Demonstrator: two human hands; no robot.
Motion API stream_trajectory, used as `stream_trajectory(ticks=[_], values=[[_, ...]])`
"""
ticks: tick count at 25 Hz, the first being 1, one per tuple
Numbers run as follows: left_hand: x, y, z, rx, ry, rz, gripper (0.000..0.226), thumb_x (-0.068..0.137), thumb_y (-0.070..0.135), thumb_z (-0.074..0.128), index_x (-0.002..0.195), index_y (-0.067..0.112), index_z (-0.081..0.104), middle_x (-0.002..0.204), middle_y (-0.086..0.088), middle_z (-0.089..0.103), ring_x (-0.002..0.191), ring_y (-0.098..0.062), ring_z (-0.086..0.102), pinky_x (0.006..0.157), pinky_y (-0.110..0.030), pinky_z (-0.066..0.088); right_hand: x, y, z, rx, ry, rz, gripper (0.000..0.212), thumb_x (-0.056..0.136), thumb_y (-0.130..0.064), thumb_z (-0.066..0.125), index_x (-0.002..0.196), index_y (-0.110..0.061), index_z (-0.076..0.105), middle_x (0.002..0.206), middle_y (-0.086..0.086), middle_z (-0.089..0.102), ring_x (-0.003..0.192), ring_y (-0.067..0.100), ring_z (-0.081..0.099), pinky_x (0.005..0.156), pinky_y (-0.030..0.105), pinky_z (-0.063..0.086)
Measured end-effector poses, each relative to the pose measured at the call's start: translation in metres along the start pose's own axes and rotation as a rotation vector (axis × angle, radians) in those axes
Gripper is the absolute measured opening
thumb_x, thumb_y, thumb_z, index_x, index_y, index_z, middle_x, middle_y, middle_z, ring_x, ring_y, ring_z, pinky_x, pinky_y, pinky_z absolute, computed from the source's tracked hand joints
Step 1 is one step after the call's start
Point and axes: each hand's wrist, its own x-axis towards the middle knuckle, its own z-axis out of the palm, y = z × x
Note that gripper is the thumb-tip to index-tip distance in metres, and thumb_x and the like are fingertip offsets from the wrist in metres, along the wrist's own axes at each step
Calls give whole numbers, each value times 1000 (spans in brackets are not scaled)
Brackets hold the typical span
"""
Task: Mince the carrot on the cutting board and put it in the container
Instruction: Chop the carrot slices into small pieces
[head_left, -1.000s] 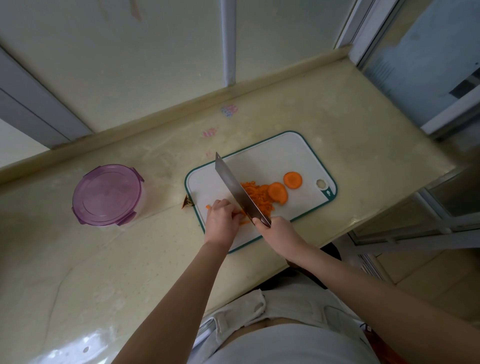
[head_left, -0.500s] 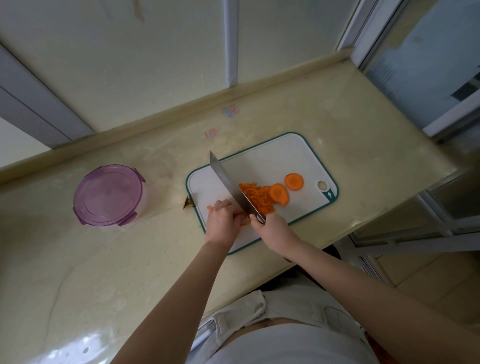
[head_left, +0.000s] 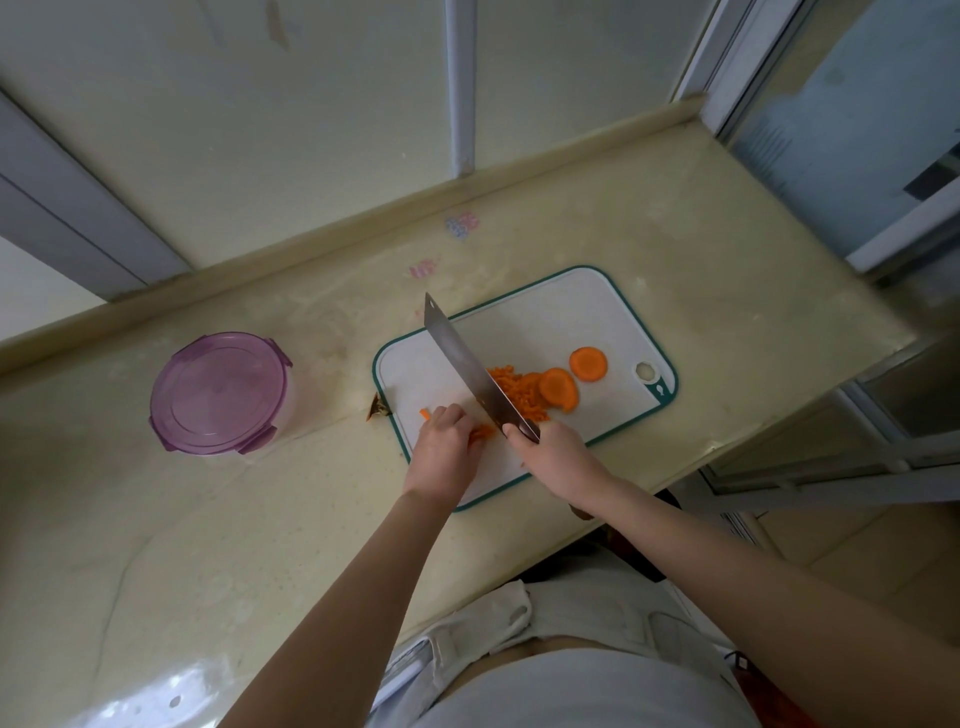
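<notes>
Pinning a carrot piece (head_left: 480, 431) at the cutting board's (head_left: 545, 312) near-left part under the left hand (head_left: 441, 449), fingers (head_left: 449, 415) curled over it, and clenching the knife (head_left: 467, 364) handle in the right hand (head_left: 558, 457) just to its right. Holding the blade slanting toward the board's far-left edge, carrot piece on its left, minced pile (head_left: 519, 392) and two uncut slices (head_left: 588, 364) on its right near the board's middle. Working on a pale counter (head_left: 727, 260) below a window wall, lidded purple container (head_left: 221, 392) standing well left of the board.
</notes>
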Motion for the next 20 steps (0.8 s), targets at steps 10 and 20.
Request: stream_trajectory(ticks=[10,20], values=[[-2,3,2,-34,54,0,11,83,4,64,88,3,73,81,-12,61,79,-28,53,72,-37,47,-13,-1,1,-55,-13,8,45,97,-36,49,59,-16,39,55,-1,41,51,14,43,47,20,33],[-2,0,2,-67,68,-4,6,79,2,66,83,1,72,79,-11,63,77,-25,56,70,-33,50,-7,-5,8,-76,-19,27,40,97,-36,47,68,-9,49,60,2,46,53,16,46,48,24,36]])
